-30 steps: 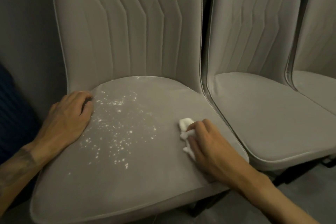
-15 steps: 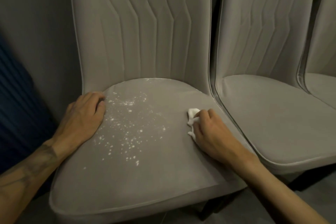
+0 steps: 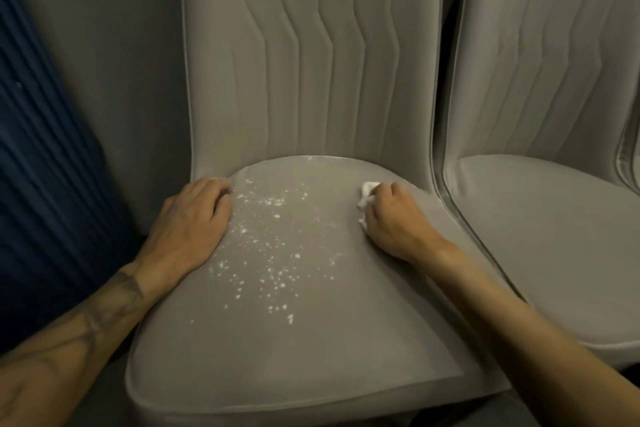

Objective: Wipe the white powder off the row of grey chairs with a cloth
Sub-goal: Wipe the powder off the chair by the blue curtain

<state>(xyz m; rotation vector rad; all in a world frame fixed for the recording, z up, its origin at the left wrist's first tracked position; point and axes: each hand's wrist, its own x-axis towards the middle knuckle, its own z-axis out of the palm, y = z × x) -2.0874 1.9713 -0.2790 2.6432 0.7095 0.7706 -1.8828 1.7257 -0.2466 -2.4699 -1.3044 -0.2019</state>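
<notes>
Grey fabric covers the chair (image 3: pixel 311 357) nearest the person, and white powder (image 3: pixel 273 243) lies scattered over its seat in a loose band of specks. The band runs from near the back edge, just below the stitched backrest (image 3: pixel 311 62), down toward the middle of the seat, with a few stray flecks closer to the front edge.

The left hand (image 3: pixel 194 222) rests palm down on the back left corner of the seat. Its fingers lie together and fairly flat, the tips reaching almost to the foot of the backrest. The powder starts just beside this hand, along its right side.

The right hand (image 3: pixel 391 218) sits near the back right corner of the seat, its fingers curled round a small white cloth (image 3: pixel 366 189). The cloth is bunched up and mostly hidden under the fingers; only a crumpled bit sticks out on the side facing the powder. Cloth and knuckles press against the seat. A strip of bare grey seat separates the cloth from the nearest specks, so the powder lies between the two hands, closer to the left one.

Just beside the right edge stands a second grey chair (image 3: pixel 554 236). On the left, past the wall (image 3: pixel 121 62), is a dark blue ribbed surface (image 3: pixel 41 149).
</notes>
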